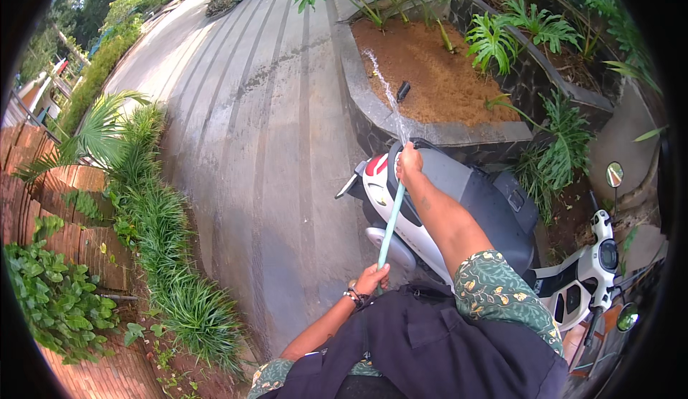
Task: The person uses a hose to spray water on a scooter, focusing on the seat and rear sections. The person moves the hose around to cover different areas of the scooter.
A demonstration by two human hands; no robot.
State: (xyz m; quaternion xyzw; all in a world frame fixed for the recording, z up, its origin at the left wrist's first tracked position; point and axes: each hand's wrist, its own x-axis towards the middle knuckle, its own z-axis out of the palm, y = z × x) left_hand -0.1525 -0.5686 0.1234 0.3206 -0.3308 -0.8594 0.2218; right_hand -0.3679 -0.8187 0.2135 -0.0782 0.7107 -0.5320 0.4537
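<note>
A pale green garden hose (pixel 393 221) runs between my two hands. My right hand (pixel 410 162) grips it close to its outlet, with the arm stretched forward above a parked scooter (pixel 457 184). Nearer my body, my left hand (pixel 372 279) is closed around the lower part of the hose; a bracelet circles that wrist. From the outlet a stream of water (pixel 387 90) shoots forward over the stone rim (pixel 376 109) of a raised planter. Brown soil (pixel 435 84) fills the planter, where a small black object (pixel 403 91) lies beside the stream.
The white and grey scooter stands close on my right, its handlebar (pixel 604 259) and mirrors toward the lower right. Leafy plants (pixel 494 41) grow around the planter. A striped concrete driveway (pixel 269 146) stretches ahead. Grass (pixel 161 237) and a brick wall (pixel 102 248) border the left.
</note>
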